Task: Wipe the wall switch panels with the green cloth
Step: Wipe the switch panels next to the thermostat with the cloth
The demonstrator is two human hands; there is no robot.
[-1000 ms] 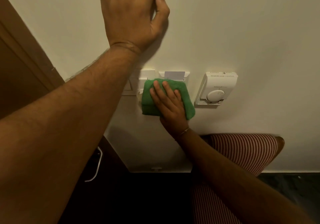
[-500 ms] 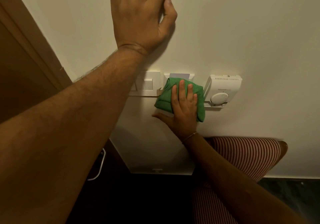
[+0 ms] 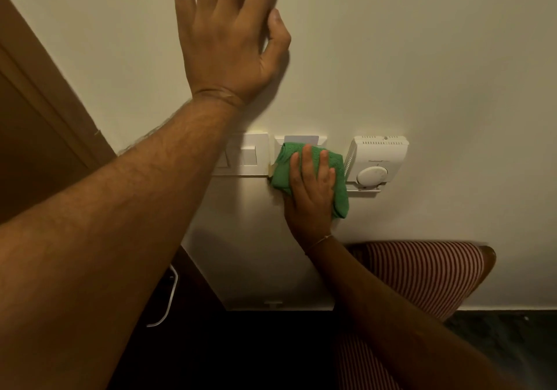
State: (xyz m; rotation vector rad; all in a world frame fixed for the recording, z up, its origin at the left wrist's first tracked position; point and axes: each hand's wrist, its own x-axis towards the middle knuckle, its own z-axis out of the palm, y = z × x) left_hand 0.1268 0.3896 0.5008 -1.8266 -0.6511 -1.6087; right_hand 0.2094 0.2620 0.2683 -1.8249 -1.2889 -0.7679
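Observation:
My right hand [image 3: 310, 190] presses the folded green cloth [image 3: 281, 172] flat against the middle wall panel [image 3: 301, 140], a white card-holder plate whose top edge shows above the cloth. To its left is a white switch panel [image 3: 250, 154], partly hidden behind my left forearm. A white thermostat with a round dial [image 3: 376, 160] is mounted just right of the cloth. My left hand [image 3: 229, 37] rests flat on the cream wall above the panels, fingers spread, holding nothing.
A brown wooden door frame [image 3: 45, 97] runs along the left. Below the thermostat stands a chair with a red-and-white striped seat [image 3: 422, 272]. A white cable [image 3: 168, 299] hangs by the dark floor at lower left. A white baseboard box [image 3: 271, 303] sits low on the wall.
My right hand has slid the green cloth to the right, from the gap beside the left switch panel onto the middle panel, close to the thermostat. My left hand stays on the wall.

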